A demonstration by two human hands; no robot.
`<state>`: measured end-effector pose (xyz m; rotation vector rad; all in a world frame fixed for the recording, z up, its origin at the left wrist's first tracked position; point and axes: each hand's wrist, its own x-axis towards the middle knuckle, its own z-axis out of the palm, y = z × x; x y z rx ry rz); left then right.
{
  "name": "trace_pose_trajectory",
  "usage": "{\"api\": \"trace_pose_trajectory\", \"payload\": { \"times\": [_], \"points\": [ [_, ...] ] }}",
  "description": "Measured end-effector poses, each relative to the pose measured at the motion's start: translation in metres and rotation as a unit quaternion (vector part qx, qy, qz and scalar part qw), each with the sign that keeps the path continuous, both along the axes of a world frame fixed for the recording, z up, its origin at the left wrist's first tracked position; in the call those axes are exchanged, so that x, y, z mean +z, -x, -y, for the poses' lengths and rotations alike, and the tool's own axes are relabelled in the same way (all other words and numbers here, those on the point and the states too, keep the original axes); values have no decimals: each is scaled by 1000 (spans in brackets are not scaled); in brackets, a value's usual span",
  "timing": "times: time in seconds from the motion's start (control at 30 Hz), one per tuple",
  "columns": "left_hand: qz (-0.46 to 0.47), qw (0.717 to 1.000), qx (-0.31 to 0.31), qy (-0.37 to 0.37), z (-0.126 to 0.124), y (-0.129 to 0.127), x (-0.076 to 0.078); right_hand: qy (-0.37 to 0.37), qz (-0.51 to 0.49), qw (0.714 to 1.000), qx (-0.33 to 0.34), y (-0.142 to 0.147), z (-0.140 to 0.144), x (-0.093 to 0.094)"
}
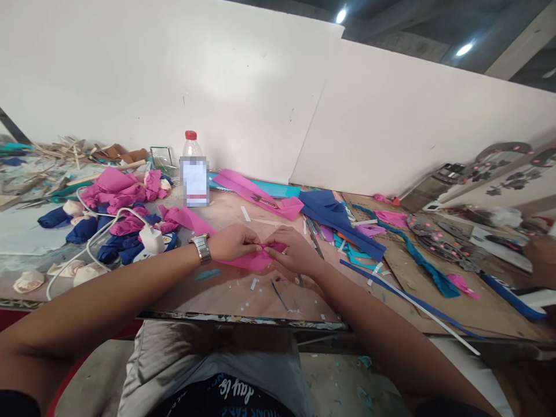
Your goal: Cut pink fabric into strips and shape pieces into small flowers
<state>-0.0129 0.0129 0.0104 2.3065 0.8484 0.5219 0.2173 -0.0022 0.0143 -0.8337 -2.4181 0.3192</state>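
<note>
My left hand and my right hand meet over the middle of the worktable. Between them is a pink strip of thin cloth or paper, pinched by the thumb and fingertips of both hands. Its lower part hangs in a curve below my fingers, and the exact fold at the fingertips is hidden. To the left of my hands lies a pile of rolled pink rosettes, with dark blue ones among them. Several cream rosettes rest nearer the table's front edge.
A red-capped bottle stands behind my left hand. A white charger with its cable lies by the rosettes. Behind my hands are a flat pink strip, scissors and blue cloth. Another person's hand is at far right.
</note>
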Motion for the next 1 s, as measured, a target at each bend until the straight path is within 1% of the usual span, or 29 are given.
{"api": "trace_pose_trajectory", "payload": {
  "times": [0.13, 0.27, 0.53, 0.73, 0.83, 1.0],
  "points": [
    [-22, 1000, -4, -6, 2, -1, 1, -9, -11, 1000, -17, 0, -1, -2],
    [-32, 999, 1, 4, 3, -3, 1, -12, -19, 1000, -13, 1, -1, -4],
    [-1, 999, 9, 51, 2, -2, 3, -75, -23, 997, -7, 2, 0, -3],
    [19, 995, -6, 98, -2, 0, 2, -86, -22, 996, 9, 1, 1, -3],
    [28, 993, 1, 116, -1, 0, 3, -106, -34, 994, 20, 1, 0, -4],
    [53, 991, 5, 122, 1, -1, 5, -131, -44, 990, 28, 1, -1, -3]
  ]
}}
